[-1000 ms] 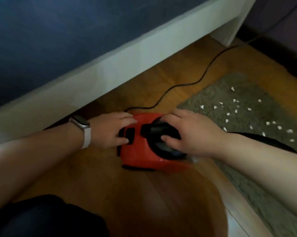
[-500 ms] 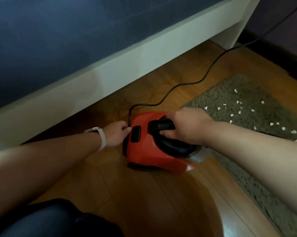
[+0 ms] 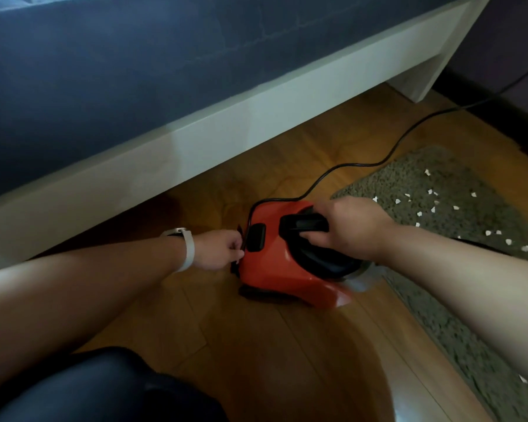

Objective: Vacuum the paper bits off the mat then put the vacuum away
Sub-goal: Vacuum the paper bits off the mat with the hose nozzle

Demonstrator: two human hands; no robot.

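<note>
A small red vacuum (image 3: 274,269) with a black handle stands on the wooden floor beside the grey-green mat (image 3: 457,269). My right hand (image 3: 351,226) grips the black handle on top of it. My left hand (image 3: 220,249), with a white watch on the wrist, pinches the black cord (image 3: 363,165) where it meets the vacuum's rear. Several white paper bits (image 3: 433,205) lie scattered on the mat to the right.
A white bed frame (image 3: 226,126) with dark blue bedding runs across the back, its leg at the upper right. The cord trails along the floor toward the right wall. My dark-clothed knee (image 3: 104,388) is at the bottom left.
My right hand has closed round the handle. My left hand slid off the vacuum's top to its rear and took hold of the cord. The vacuum has come further out from the bed.
</note>
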